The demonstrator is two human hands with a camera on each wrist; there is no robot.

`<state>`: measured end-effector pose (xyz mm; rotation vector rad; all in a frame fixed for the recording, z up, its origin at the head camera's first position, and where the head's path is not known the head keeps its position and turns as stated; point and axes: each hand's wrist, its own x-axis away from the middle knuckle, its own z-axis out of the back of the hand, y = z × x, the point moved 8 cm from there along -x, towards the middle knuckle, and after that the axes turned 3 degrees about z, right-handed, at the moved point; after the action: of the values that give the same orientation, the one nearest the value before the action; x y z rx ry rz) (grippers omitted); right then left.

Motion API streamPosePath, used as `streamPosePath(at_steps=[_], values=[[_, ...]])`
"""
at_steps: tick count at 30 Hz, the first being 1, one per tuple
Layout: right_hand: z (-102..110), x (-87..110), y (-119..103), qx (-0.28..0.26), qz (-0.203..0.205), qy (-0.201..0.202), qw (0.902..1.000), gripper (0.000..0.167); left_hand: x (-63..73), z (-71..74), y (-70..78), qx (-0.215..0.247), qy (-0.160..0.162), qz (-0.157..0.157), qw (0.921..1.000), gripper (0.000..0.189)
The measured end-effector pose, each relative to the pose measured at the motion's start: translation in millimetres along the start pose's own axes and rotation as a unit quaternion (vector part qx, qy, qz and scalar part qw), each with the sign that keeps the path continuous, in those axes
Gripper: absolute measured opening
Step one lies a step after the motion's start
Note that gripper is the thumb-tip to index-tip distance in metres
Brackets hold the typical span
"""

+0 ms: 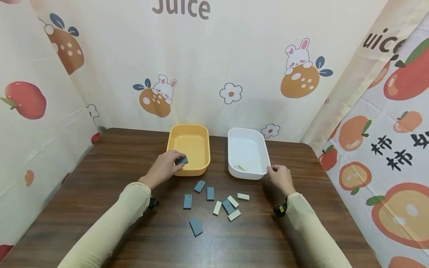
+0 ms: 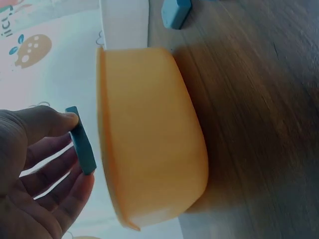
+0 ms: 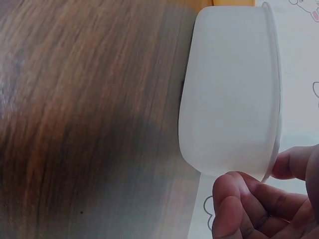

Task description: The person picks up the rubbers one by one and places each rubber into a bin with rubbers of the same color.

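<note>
My left hand pinches a blue-grey rectangular block over the near left side of the yellow tub. In the left wrist view the thumb and fingertips hold that block by its ends, just outside the tub's rim. My right hand grips the near right corner of the white tub. The right wrist view has the thumb at its rim and the other fingers curled below. Pale cream blocks lie inside the white tub.
On the dark wooden table, several blue-grey blocks and several cream blocks lie in front of the tubs. One blue-grey block sits among cream ones. A printed curtain hangs behind the table.
</note>
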<state>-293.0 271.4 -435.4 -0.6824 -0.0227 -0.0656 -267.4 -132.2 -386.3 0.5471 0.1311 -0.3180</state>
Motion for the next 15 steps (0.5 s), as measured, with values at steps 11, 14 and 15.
streamPosePath(at_steps=[11,14,15], values=[[1,-1.7,2,0.007,-0.004,-0.009,0.9999,0.039,-16.0,-17.1,-20.1,-0.009,-0.073,0.049,0.9961,0.03],[0,-1.6,2,0.004,-0.008,-0.014,0.9999,0.039,-20.0,-19.9,-21.9,-0.005,-0.089,0.047,0.9949,0.027],[0,-1.7,2,0.004,-0.008,-0.016,0.9998,0.04,-21.6,-20.4,-22.4,-0.004,-0.094,0.046,0.9945,0.026]])
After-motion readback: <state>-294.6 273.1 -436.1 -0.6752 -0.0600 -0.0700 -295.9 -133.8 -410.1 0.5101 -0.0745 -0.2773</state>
